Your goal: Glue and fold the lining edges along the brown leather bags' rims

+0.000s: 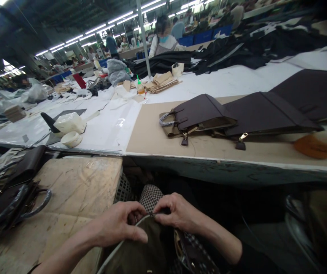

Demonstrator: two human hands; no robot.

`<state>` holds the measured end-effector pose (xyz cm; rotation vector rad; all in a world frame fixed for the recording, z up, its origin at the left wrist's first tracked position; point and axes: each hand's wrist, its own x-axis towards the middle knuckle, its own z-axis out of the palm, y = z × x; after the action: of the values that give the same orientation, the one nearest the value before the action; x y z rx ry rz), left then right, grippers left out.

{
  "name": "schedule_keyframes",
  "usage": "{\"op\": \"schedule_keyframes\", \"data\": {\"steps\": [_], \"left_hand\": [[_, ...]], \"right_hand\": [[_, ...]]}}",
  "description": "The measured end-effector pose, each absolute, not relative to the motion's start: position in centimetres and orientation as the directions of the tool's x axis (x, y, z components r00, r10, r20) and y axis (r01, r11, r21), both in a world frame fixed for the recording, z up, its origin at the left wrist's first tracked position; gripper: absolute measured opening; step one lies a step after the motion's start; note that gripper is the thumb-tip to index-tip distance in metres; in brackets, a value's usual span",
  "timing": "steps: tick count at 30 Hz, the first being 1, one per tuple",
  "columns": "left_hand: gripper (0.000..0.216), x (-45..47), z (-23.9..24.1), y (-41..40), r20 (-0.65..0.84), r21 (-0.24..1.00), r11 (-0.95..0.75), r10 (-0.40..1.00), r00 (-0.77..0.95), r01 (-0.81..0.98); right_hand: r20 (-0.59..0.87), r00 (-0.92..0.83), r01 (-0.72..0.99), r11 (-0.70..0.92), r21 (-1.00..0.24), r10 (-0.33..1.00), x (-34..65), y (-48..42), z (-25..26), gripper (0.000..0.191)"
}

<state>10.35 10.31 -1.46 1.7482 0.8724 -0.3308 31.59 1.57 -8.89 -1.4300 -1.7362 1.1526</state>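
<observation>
A dark bag with an olive-brown lining (148,247) lies on my lap, its pale rim curving up between my hands. My right hand (179,215) pinches the top of that rim between thumb and fingers. Right beside it, my left hand (122,222) has its fingers curled at the same edge, with the thumb stretched over the lining. Whatever small piece sits between the fingertips is too small to make out. Part of the bag's brown outside with metal fittings (190,253) shows under my right wrist. Checkered cloth (151,196) is visible behind the fingers.
Dark brown handbags (203,108) lie in a row on the table ahead. Left on it are a cream container (70,123) and a tape roll (71,139). More bags (12,205) rest on a worn board (78,182) at my left. An orange tape roll (317,144) is at right. People work farther back.
</observation>
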Motion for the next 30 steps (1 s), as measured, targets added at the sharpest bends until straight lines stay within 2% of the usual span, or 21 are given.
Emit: {"op": "schedule_keyframes", "data": {"steps": [5, 9, 15, 19, 21, 24, 27, 30], "left_hand": [[0.026, 12.7, -3.4, 9.8, -0.52, 0.683, -0.272, 0.47, 0.713, 0.678], [0.016, 13.4, -4.9, 9.4, -0.52, 0.735, -0.205, 0.443, 0.731, 0.647], [0.015, 12.7, -3.8, 9.2, -0.476, 0.703, -0.336, 0.431, 0.766, 0.626], [0.021, 13.6, -3.9, 9.0, -0.489, 0.675, -0.356, 0.439, 0.754, 0.646], [0.028, 14.1, -4.4, 9.0, -0.518, 0.671, -0.344, 0.415, 0.747, 0.657], [0.023, 14.1, -4.7, 9.7, -0.536, 0.679, -0.337, 0.381, 0.754, 0.652], [0.02, 12.7, -3.6, 11.1, -0.541, 0.682, -0.335, 0.367, 0.757, 0.65], [0.022, 10.6, -1.1, 12.5, -0.554, 0.704, -0.315, 0.318, 0.77, 0.636]], "right_hand": [[-0.08, -0.208, 0.452, 0.023, -0.892, 0.975, 31.1, 1.3, -8.9, 0.014], [-0.187, -0.154, 0.432, -0.105, -0.896, 0.97, 32.6, 0.8, -7.8, 0.015], [-0.241, -0.067, 0.306, -0.21, -0.928, 0.968, 33.3, -3.5, -3.3, 0.075], [-0.356, -0.004, 0.418, -0.322, -0.85, 0.934, 30.3, -6.9, -2.9, 0.103], [-0.373, 0.1, 0.447, -0.377, -0.811, 0.922, 29.4, -7.8, -3.7, 0.101], [-0.364, 0.211, 0.379, -0.419, -0.825, 0.907, 30.1, -8.3, -4.9, 0.086], [-0.333, 0.176, 0.232, -0.368, -0.901, 0.926, 32.6, -8.9, -4.8, 0.071], [-0.288, 0.08, 0.018, -0.291, -0.957, 0.954, 35.1, -9.7, -3.9, 0.065]]}}
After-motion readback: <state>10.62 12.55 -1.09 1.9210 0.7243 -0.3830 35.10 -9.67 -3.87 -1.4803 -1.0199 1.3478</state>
